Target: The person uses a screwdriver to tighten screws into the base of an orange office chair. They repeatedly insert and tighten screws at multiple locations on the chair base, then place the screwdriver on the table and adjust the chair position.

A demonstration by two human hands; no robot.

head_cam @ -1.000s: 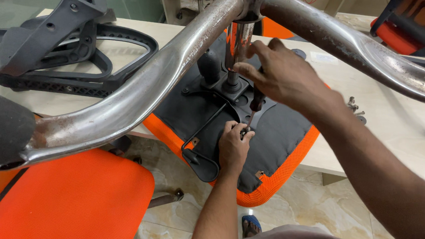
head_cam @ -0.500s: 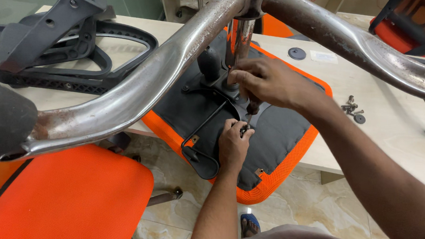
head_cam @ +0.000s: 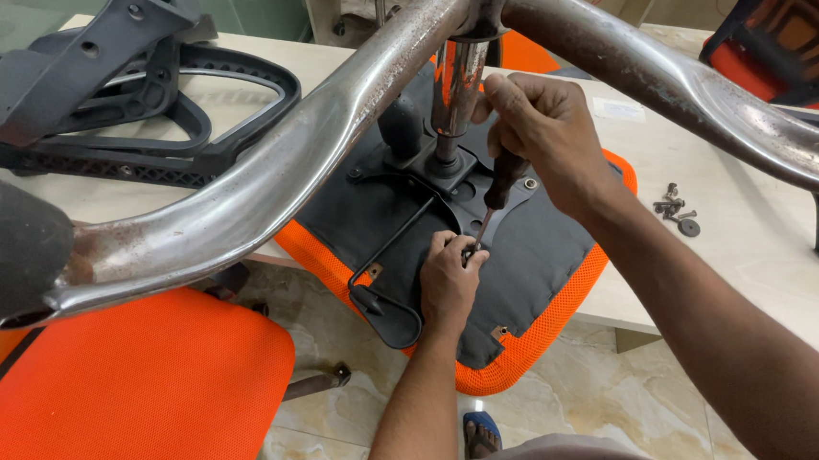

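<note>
An upturned chair seat (head_cam: 538,279), dark grey underneath with an orange mesh edge, lay across the near edge of a pale table (head_cam: 748,264) in the middle of the frame. Its rusty chrome base (head_cam: 262,187) rose toward the camera, with one leg sweeping to the lower left and another to the right edge.

The right hand (head_cam: 542,134) was closed round the dark handle of a screwdriver (head_cam: 495,193), just right of the chrome column (head_cam: 456,92) at upper centre. The tool slanted down and left, its tip meeting the black plate (head_cam: 444,175) bolted under the seat. The left hand (head_cam: 450,280) rested on the seat's underside just below, its fingertips pinched together at the screwdriver tip; whether they held a screw was too small to tell. The two hands were near each other but did not touch.

A bent black lever (head_cam: 386,304) looped out from the plate to the left of the left hand.

Loose screws (head_cam: 672,210) lay on the table to the right of the seat. A black plastic chair frame (head_cam: 131,96) sat on the table in the upper left. Another orange seat (head_cam: 124,404) filled the lower left, over a marbled tile floor (head_cam: 576,410).
</note>
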